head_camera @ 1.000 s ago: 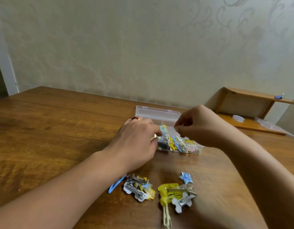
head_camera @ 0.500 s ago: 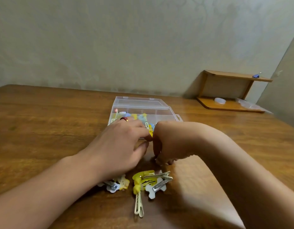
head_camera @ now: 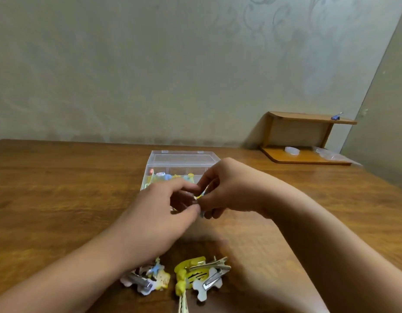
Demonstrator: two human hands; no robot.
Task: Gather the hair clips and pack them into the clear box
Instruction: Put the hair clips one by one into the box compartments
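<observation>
Pinching one small clip (head_camera: 201,195) between left hand (head_camera: 163,213) and right hand (head_camera: 229,188) | step: packing, mid-task | next: lowering it into clear box (head_camera: 182,158), loose clips (head_camera: 195,276) waiting

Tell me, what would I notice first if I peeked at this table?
Two hands, the left hand and right hand, meet mid-table pinching a small clip. Behind them sits an open clear box with colourful clips inside, and near the front edge lies a loose pile of clips.
</observation>
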